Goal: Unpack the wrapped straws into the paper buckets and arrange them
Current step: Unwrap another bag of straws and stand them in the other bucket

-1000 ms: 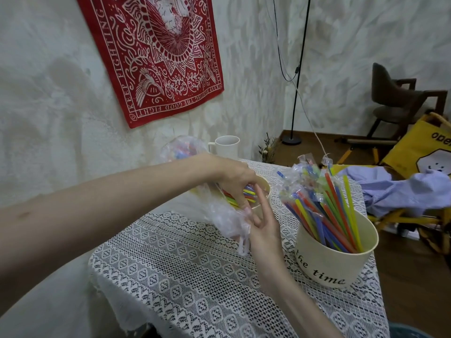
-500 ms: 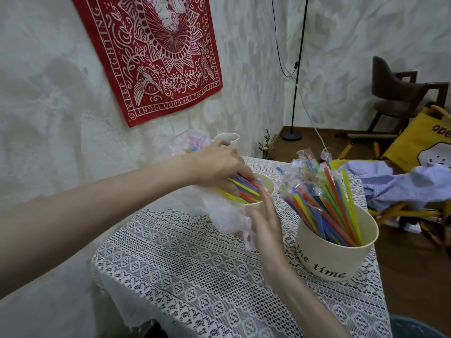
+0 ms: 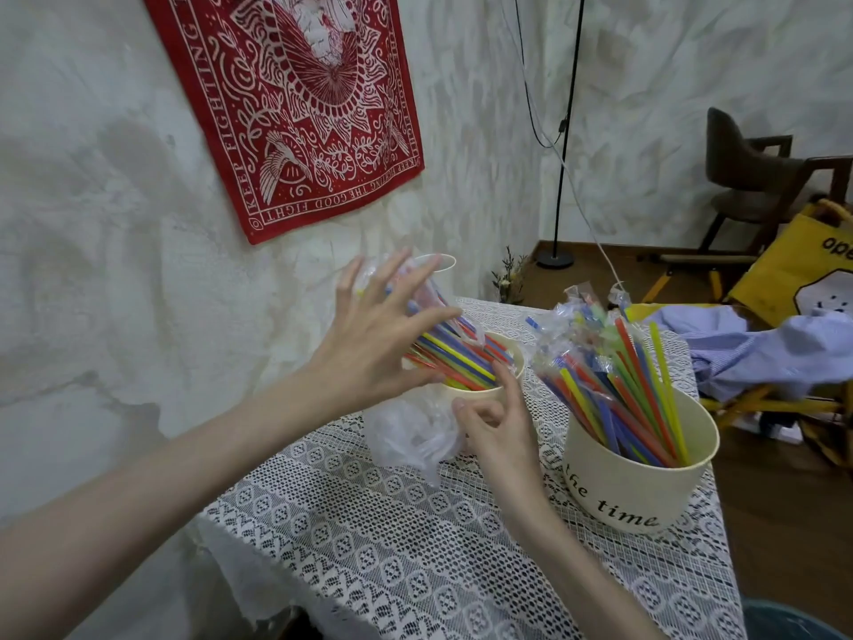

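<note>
Two cream paper buckets stand on a lace-covered table. The far bucket (image 3: 518, 362) holds loose coloured straws (image 3: 461, 362) leaning left, their upper ends still in clear wrap. My left hand (image 3: 378, 334) hovers over those straws with its fingers spread and straight. My right hand (image 3: 496, 424) is just in front of that bucket, its thumb and curled fingers pinching the crumpled clear plastic wrap (image 3: 411, 438), its index finger raised by the rim. The near bucket (image 3: 637, 482), lettered "the time", is full of straws (image 3: 632, 390), several still wrapped at the top.
A white mug (image 3: 444, 261) stands behind my left hand by the wall. The lace tablecloth (image 3: 415, 556) ends at the right edge near a blue shirt (image 3: 761, 348) on a yellow chair. Lamp stand (image 3: 556, 258), dark chair (image 3: 757, 177) and yellow bag (image 3: 803, 274) lie beyond.
My left hand has let go of the straw bundle and spread its fingers above it. The straws now lean in the far bucket. My right hand has stayed by the plastic wrap.
</note>
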